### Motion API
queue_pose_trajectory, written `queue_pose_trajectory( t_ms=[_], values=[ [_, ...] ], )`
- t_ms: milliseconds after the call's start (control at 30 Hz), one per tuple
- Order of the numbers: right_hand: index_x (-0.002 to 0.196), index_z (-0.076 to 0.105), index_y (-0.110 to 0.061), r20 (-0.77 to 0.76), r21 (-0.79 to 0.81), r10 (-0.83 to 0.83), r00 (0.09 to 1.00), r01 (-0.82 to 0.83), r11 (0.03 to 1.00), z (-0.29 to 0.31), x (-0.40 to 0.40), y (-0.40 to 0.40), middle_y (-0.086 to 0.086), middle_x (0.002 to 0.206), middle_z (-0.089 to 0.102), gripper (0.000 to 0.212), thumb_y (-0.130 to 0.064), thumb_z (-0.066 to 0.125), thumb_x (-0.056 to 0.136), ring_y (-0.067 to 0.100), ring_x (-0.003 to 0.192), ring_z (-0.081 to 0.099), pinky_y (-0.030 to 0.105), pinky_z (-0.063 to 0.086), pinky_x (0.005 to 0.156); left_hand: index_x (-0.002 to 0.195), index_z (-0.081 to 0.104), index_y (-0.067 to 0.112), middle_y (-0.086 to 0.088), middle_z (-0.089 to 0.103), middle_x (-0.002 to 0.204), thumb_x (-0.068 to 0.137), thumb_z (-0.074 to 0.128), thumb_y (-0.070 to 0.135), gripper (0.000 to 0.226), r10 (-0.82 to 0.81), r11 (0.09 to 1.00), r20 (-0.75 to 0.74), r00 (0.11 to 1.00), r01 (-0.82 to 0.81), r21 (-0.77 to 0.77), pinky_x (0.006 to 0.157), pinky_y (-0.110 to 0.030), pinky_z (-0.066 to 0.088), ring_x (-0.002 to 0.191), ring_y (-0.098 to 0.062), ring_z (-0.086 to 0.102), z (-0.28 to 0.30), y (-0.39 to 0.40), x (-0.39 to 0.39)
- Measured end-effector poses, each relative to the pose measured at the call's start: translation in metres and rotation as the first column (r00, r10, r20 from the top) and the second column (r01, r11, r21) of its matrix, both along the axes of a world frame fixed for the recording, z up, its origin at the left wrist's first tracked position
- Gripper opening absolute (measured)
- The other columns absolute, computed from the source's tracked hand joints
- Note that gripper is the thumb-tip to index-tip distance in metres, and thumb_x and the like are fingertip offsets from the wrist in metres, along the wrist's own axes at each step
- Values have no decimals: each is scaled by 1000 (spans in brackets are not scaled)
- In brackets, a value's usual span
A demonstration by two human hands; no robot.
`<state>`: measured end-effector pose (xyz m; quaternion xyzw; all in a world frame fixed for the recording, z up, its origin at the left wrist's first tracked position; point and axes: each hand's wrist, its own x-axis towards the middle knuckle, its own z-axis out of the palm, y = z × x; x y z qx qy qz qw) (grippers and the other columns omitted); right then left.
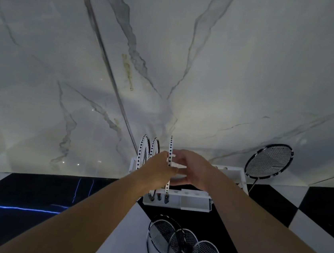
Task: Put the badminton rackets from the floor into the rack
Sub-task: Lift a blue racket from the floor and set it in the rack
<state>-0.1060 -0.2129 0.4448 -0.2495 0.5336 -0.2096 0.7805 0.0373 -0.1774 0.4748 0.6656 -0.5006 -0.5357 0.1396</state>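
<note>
white rack [193, 202] holds three rackets [170, 147]; four remain outside.

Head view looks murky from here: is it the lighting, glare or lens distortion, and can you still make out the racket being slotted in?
Head view: dim, with soft glare on the grey-veined marble wall; wide-angle bending at the edges; the white black-dotted racket frame reads clearly, though both hands hide its middle.
</note>
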Motion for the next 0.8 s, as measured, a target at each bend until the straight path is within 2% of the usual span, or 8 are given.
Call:
queue_pose_trajectory(
  t_ms=[67, 133, 233, 367, 467, 600, 700, 800],
  values=[
    [122, 70, -16, -19, 5, -8, 1000, 8, 1000, -5, 3, 0, 10, 128, 65, 51, -19, 64, 72, 33, 89, 74, 51, 61, 72, 108, 62, 30, -2, 70, 95, 97, 60, 11, 22, -35, 999, 23, 999, 36, -31, 76, -43, 66, 85, -29, 74, -7, 3, -1],
    [126, 68, -17, -43, 3, -20, 999, 21, 1000, -6, 6, 0, 9, 133, 63, 54, -14, 59, 73, 35, 97, 69, 51, 62, 72, 105, 59, 34, 4, 65, 90, 99, 56, 12, 22, -52, 993, 87, 995, 61, -104, 59, -27, 56, 71, -14, 65, -11, 6, -2],
    [131, 66, -18, -61, -12, -34, 998, 33, 999, -4, 8, 0, 7, 136, 60, 53, -15, 55, 78, 33, 105, 66, 48, 63, 70, 132, 52, 25, 5, 63, 92, 102, 51, 13, 32, -51, 986, 133, 990, 71, -154, 48, -21, 43, 62, -8, 57, -17, 6, -5],
    [131, 64, -19, -70, -12, -45, 997, 44, 999, 0, 9, 1, 8, 137, 59, 45, -24, 52, 88, 32, 117, 61, 43, 63, 63, 141, 48, 20, 7, 62, 92, 106, 47, 12, 36, -53, 980, 179, 982, 85, -179, 54, -23, 44, 67, -8, 60, -18, 6, -8],
    [132, 63, -16, -80, 0, -46, 996, 46, 999, 2, 7, 4, 11, 136, 61, 40, -28, 49, 97, 32, 117, 62, 45, 63, 71, 139, 46, 18, 3, 64, 96, 106, 45, 10, 34, -62, 980, 186, 981, 95, -175, 55, -26, 47, 71, -12, 63, -16, 7, -7],
    [120, 69, -15, -117, -32, -51, 992, 47, 998, 3, 2, 9, 10, 117, 72, 30, -27, 54, 98, 27, 99, 73, 46, 64, 75, 132, 48, 15, 2, 62, 92, 107, 46, 14, 25, -62, 979, 184, 981, 96, -180, 51, -22, 42, 65, -8, 57, -9, 9, -6],
    [112, 71, -16, -220, -94, -42, 975, 22, 995, 0, -9, 16, 7, 106, 79, 24, -27, 58, 96, 22, 88, 76, 36, 61, 70, 143, 40, 15, 1, 60, 96, 106, 48, 15, 38, -27, 982, 133, 991, 51, -182, 53, -29, 47, 61, -14, 56, 5, 10, -5],
    [113, 72, -14, -252, -134, -75, 965, 42, 990, -3, -27, 26, 9, 113, 77, 22, -25, 62, 97, 22, 87, 73, 30, 58, 68, 155, 32, 21, -6, 64, 128, 104, 51, 13, 55, 75, 963, 100, 992, -46, -264, 57, -26, 52, 66, -12, 64, 26, 15, -2]
  ],
)
